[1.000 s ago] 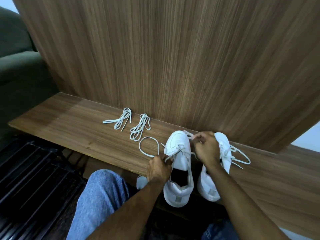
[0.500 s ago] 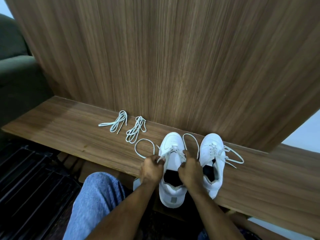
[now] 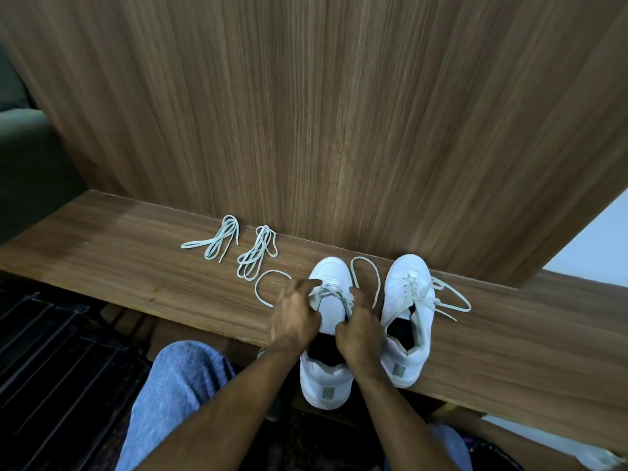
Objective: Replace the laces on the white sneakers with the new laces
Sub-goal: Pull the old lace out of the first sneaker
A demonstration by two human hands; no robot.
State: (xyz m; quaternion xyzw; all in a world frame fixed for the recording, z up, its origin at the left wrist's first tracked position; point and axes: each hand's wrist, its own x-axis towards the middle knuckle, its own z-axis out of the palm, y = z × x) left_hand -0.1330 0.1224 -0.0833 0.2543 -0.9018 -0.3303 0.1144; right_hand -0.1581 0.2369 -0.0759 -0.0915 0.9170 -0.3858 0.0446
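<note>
Fingers of the left hand point(image 3: 295, 314) have loosened from a fist and reach toward the toe, touching the old white lace point(image 3: 331, 291) of the left white leather sneaker point(image 3: 329, 334). The right hand point(image 3: 358, 329) has dropped from the far crossings to pinch the lace's right side, so unthreading continues. Two bundled new white laces point(image 3: 238, 248) wait untouched on the wooden counter point(image 3: 136, 266), left of both grips.

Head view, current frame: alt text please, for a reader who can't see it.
Both hands, left hand and right hand, work at the old lace on the left white sneaker, which overhangs a wooden bench. The right sneaker stands beside it, laced. Two bundled new laces lie to the left.
</note>
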